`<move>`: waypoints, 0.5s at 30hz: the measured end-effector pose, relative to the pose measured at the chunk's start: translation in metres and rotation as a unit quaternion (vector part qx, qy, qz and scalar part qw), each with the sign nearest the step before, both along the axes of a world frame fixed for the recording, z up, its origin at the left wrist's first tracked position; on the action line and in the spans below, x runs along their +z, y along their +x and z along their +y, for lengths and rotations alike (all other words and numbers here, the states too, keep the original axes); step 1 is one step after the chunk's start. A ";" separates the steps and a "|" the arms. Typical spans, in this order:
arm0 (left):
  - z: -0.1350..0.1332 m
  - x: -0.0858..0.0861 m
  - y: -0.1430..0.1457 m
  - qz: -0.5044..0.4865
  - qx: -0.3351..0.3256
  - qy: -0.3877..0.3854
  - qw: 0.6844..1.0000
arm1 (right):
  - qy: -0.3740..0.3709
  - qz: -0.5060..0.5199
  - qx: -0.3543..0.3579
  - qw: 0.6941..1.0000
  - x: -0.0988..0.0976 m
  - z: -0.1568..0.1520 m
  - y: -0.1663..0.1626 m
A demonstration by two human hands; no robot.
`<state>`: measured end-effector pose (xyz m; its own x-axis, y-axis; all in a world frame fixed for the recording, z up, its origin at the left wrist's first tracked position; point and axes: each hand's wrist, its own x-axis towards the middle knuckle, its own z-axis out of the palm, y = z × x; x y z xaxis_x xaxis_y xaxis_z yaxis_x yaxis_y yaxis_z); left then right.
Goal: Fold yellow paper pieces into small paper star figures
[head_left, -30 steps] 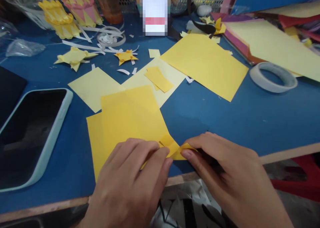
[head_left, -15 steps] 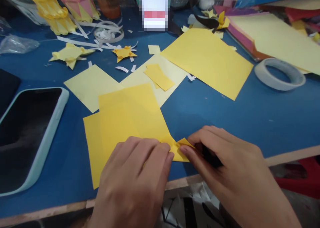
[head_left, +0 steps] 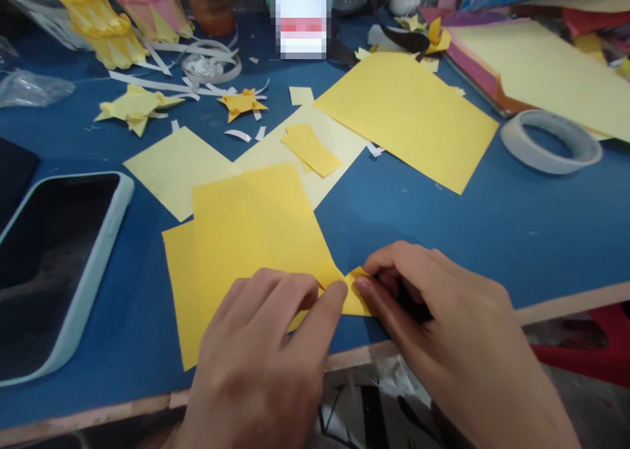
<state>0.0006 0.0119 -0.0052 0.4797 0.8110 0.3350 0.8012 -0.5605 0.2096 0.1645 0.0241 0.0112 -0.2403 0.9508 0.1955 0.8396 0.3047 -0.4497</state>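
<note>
My right hand point(head_left: 438, 304) pinches the right end of a small folded piece of yellow paper point(head_left: 357, 302) between thumb and forefinger, near the table's front edge. My left hand point(head_left: 266, 344) is closed over the left part of the same piece. Its thumb presses on the paper and its fingers are bent, hiding much of it. Just beyond and partly under the left hand lie two overlapping yellow sheets point(head_left: 246, 219), flat on the table.
Pale yellow squares point(head_left: 183, 170), yellow strips point(head_left: 315, 150) and a larger yellow sheet point(head_left: 408, 117) lie farther back. A phone point(head_left: 54, 258) is at left, a tape roll point(head_left: 551, 142) at right. Folded paper stars point(head_left: 241, 104) and yellow paper lanterns point(head_left: 101, 29) stand behind.
My left thumb has moved up and away from the bent forefinger, onto the folded paper. My right fingers have shifted slightly, and the raised flap by them now sits lower.
</note>
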 end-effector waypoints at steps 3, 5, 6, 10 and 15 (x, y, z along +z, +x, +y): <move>0.002 0.000 0.003 -0.006 -0.001 0.001 1.000 | 0.000 0.008 -0.012 1.000 -0.002 -0.002 0.000; 0.004 0.000 0.005 -0.014 0.000 -0.007 1.000 | -0.007 0.021 -0.002 1.000 -0.003 -0.004 0.001; 0.004 0.000 0.005 -0.017 -0.001 -0.013 1.000 | -0.014 0.030 0.007 0.999 -0.003 -0.005 0.002; 0.005 0.001 0.005 -0.026 -0.007 -0.027 0.999 | -0.032 0.038 0.033 0.998 -0.003 -0.008 0.001; 0.004 0.001 0.003 -0.017 -0.003 -0.049 0.999 | -0.046 0.017 0.049 0.998 -0.003 -0.010 -0.003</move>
